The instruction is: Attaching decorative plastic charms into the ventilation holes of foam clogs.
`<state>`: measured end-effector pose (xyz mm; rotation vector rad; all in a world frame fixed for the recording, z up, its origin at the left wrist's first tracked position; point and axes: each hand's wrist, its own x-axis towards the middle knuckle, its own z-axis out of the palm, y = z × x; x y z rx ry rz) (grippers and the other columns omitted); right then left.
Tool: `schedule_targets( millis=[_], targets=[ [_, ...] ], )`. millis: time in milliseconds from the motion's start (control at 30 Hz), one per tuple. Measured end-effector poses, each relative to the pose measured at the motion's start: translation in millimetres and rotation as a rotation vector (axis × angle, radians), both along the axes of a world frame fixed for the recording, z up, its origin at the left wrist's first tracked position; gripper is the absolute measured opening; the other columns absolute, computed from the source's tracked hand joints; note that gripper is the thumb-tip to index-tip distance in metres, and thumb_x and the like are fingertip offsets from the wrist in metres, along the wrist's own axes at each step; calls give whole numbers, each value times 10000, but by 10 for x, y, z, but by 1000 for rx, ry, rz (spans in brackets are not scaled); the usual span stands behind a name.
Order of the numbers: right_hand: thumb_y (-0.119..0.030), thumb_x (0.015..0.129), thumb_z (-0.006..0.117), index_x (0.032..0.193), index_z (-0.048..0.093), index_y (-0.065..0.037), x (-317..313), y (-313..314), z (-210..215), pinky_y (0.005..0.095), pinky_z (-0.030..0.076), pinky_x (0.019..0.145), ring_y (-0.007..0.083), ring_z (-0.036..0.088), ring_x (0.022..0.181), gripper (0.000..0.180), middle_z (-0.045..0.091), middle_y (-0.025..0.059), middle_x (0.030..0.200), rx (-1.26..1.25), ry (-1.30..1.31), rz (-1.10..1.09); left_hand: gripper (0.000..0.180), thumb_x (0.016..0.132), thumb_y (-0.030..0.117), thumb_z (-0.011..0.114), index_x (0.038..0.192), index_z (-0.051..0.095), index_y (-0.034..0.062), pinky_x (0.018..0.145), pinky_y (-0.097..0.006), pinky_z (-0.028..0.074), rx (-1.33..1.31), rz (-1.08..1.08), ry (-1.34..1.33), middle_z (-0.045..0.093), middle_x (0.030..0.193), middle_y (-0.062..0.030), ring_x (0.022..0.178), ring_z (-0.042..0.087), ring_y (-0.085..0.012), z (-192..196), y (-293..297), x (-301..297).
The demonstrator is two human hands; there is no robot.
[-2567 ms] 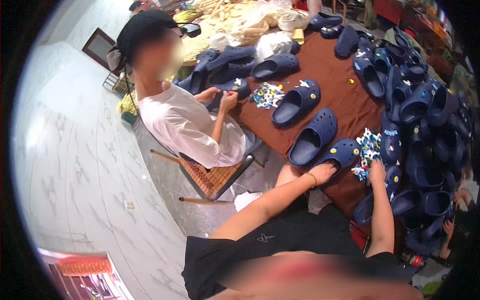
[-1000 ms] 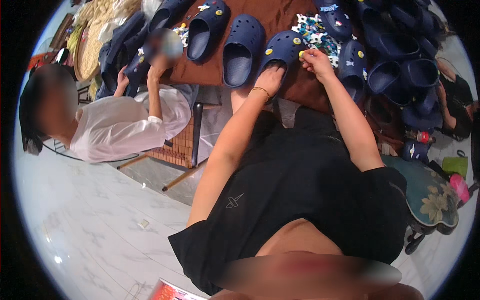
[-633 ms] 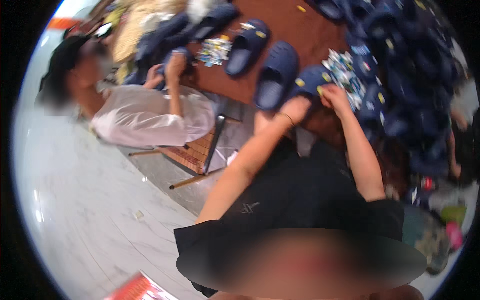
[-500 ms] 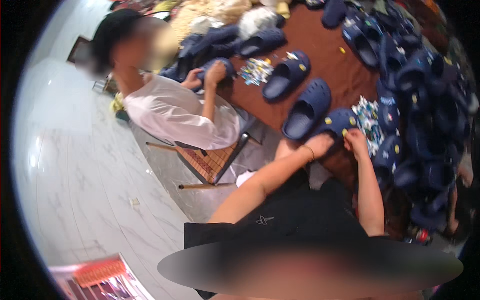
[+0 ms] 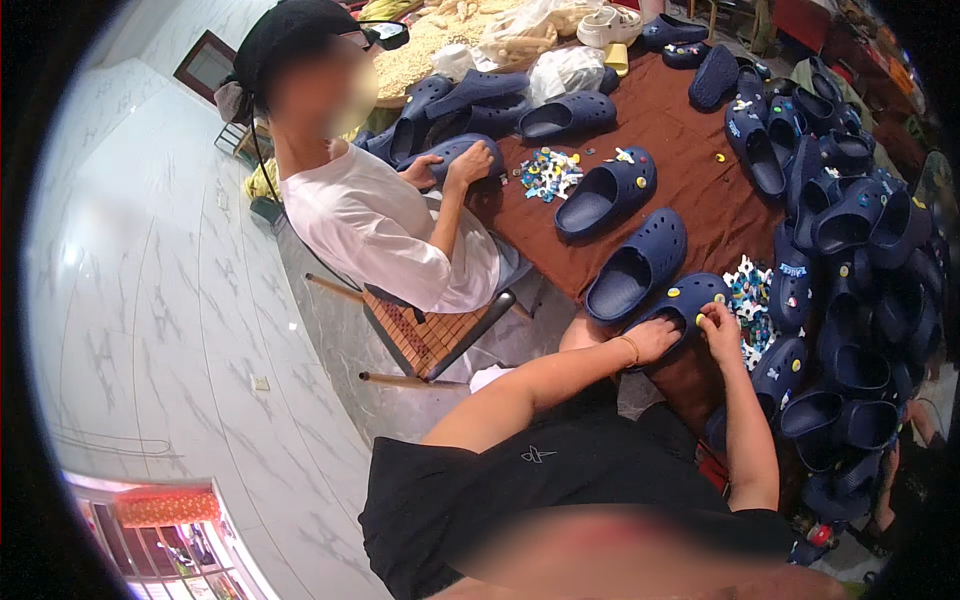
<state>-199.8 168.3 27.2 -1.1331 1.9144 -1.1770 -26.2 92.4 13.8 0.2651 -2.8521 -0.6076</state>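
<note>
A navy clog (image 5: 705,284) with round vent holes and yellow charms on its upper lies at the near edge of the brown-covered table. My left hand (image 5: 652,341) grips it at the opening, with the fingers partly inside and hidden. My right hand (image 5: 722,331) pinches a small round yellow charm (image 5: 701,321) against the side of the upper. Right beside that hand is a pile of loose white, blue and yellow shoe charms (image 5: 748,292). A plain navy clog (image 5: 638,262) rests just beyond my left hand.
Stacked navy clogs (image 5: 845,225) crowd the table's right side. At left a seated person in a white shirt (image 5: 370,215) holds another clog (image 5: 452,158). A second charm pile (image 5: 550,174) and a decorated clog (image 5: 607,192) lie on the brown cloth (image 5: 680,150).
The whole view has shifted, so the table and people appear lower and further right. Both my hands stay on the same clog, the right still pinching at the yellow charm.
</note>
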Motion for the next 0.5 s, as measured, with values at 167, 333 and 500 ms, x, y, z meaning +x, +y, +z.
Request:
schedule_targets(
  millis=[167,333,500],
  targets=[
    [-87,783,543,874,508,-41,184,143,-84,199,389,472,94,483,524,108,510,18,700,-157,-359,-204,266,751,124,406,977,502,22,798,-363,410,78,65,-92,511,985,-167,893,519,-296,-14,11,-14],
    [-122,798,555,868,508,-27,323,122,-31,186,385,435,67,495,525,127,517,5,689,-143,-608,-451,279,740,126,419,983,499,15,788,-364,415,64,50,-58,513,978,-177,884,527,-301,-41,12,-7],
    [-141,799,561,842,525,-45,306,139,26,161,367,410,57,507,527,111,530,-4,691,-48,-461,-375,268,739,123,422,975,502,24,751,-368,427,35,7,-56,525,906,-160,825,535,-296,-40,18,-2]
  ],
)
